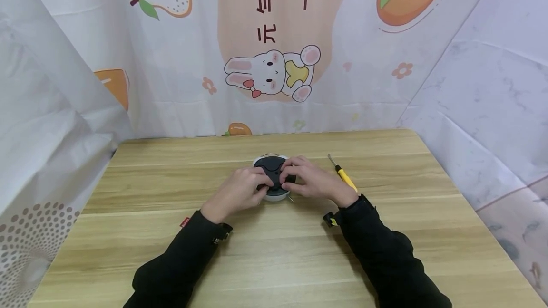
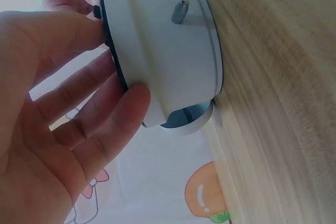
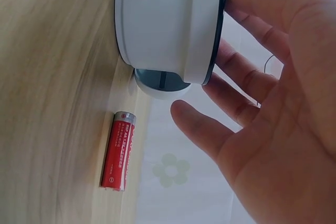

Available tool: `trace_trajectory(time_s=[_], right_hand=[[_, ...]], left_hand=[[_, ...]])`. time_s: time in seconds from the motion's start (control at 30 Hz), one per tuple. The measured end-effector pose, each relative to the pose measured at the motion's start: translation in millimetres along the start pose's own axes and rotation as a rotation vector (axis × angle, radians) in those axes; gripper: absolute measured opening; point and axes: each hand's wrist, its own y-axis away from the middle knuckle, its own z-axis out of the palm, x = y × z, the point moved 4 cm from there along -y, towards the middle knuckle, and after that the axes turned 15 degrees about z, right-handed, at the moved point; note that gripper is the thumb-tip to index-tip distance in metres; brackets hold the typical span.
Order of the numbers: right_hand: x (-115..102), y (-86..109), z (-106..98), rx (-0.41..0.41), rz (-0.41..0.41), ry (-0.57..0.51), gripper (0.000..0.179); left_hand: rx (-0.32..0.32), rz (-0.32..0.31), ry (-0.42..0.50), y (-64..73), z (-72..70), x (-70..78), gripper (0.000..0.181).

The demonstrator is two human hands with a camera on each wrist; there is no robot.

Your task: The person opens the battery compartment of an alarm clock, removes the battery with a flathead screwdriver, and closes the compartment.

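A round white alarm clock (image 2: 163,51) lies face down on the table, its black back (image 1: 270,163) turned up. Metal feet stick out from its side, and part of a bell (image 3: 163,85) shows beyond the body. My left hand (image 1: 243,187) holds the clock at its left edge, thumb over the back and little finger (image 2: 137,100) against the white side. From the right, my right hand (image 1: 310,179) has bent fingers on the middle of the back. Its little finger (image 3: 197,124) stands off the clock. Whether its fingertips pinch something there, I cannot tell.
A red AA battery (image 3: 118,150) lies beside the clock on my right side. Further right is a yellow-handled screwdriver (image 1: 346,178), its handle end behind my right wrist. The wooden table (image 1: 171,165) ends at a printed curtain (image 1: 171,84).
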Motion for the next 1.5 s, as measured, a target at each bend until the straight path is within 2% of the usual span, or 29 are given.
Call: trace_trajectory(time_s=[0.2, 0.53, 0.83, 1.23, 1.5], right_hand=[[-3.0, 1.2, -0.1, -0.003, -0.001, 0.009, 0.005], [-7.1, 2.5, -1.0, -0.005, -0.021, 0.0, 0.005], [-4.2, 1.5, 0.0, -0.028, -0.022, -0.027, 0.026], [-5.0, 2.3, 1.2, -0.029, -0.023, 0.022, 0.024], [-5.9, 3.1, 0.3, -0.029, -0.015, 0.013, 0.02]], left_hand=[[-0.016, 0.009, 0.012, -1.1, -2.3, 0.9, 0.013], [-0.028, -0.023, 0.017, 1.4, -2.4, -0.5, 0.018], [-0.037, -0.028, 0.045, 2.5, -4.0, -0.5, 0.019], [-0.122, -0.056, 0.04, 2.0, -4.3, 0.7, 0.02], [-0.159, -0.074, 0.033, 2.2, -4.3, 1.0, 0.019]])
